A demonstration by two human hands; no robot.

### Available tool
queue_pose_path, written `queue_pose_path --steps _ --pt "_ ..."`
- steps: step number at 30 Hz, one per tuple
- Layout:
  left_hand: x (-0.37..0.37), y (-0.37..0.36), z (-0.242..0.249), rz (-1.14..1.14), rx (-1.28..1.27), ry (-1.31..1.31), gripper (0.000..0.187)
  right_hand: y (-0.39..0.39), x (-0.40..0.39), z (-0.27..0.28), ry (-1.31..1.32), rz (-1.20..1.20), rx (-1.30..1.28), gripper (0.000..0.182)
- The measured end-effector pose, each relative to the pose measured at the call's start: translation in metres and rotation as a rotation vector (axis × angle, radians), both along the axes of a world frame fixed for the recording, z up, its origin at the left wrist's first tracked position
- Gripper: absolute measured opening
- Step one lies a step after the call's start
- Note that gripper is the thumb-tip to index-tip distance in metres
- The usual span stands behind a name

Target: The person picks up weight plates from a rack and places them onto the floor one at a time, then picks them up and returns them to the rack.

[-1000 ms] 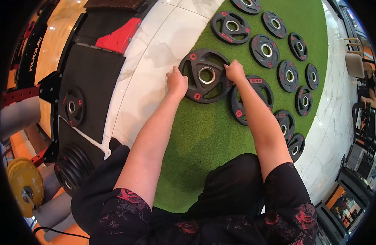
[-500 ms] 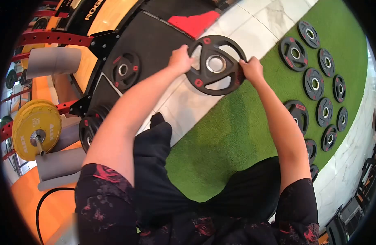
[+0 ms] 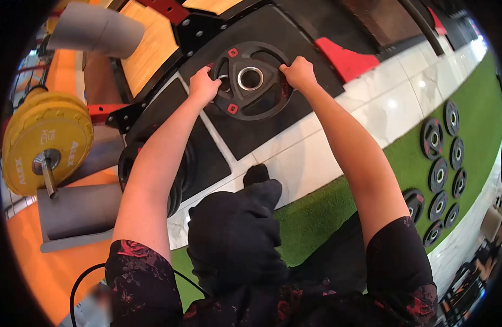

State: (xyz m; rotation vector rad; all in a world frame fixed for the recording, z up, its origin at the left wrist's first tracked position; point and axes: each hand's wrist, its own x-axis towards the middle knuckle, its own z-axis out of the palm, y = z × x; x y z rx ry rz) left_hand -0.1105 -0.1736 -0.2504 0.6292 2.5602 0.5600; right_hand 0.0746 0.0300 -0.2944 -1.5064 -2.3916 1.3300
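Note:
Both of my hands hold a black weight plate (image 3: 250, 95) with red marks and a metal-ringed centre hole. My left hand (image 3: 204, 86) is closed around its left rim, and my right hand (image 3: 300, 75) is closed on its right rim. The plate is over a black floor mat (image 3: 240, 133). Through its left slot shows part of another plate's metal hub ring (image 3: 224, 83); most of that lower plate is hidden. Beside my left forearm, more black plates (image 3: 177, 185) are partly covered by the arm.
Yellow plates (image 3: 27, 144) sit on a bar at the left, near grey rolled padding (image 3: 79, 215) and a red rack beam (image 3: 101, 113). Several black plates (image 3: 439, 174) lie on green turf (image 3: 311, 223) at the right. White tiles (image 3: 294, 147) run between mat and turf.
My hands have carried the weight plate left, from above the tiles and turf edge to above the black mat and the plate lying there. My view has turned left too.

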Motion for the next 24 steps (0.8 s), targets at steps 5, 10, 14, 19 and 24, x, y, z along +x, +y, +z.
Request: queue_pose_path --steps 5,10,14,19,24 --pt "-0.045 -0.051 -0.041 0.141 -0.03 0.001 0.055 -0.025 -0.073 -0.035 -0.044 0.132 -0.068 0.05" --pt "-0.072 -0.077 -0.085 0.202 -0.037 -0.026 0.058 -0.038 -0.11 -0.056 -0.092 0.217 0.012 0.051" --pt "-0.071 -0.076 -0.096 0.175 -0.06 0.056 0.058 -0.034 -0.124 -0.076 -0.133 0.256 0.035 0.054" --pt "-0.078 -0.075 -0.113 0.194 -0.077 0.053 0.06 -0.033 -0.134 -0.09 -0.21 0.32 0.043 0.059" --pt "-0.079 -0.074 -0.112 0.222 -0.102 0.022 0.057 -0.036 -0.137 -0.091 -0.231 0.315 0.023 0.057"
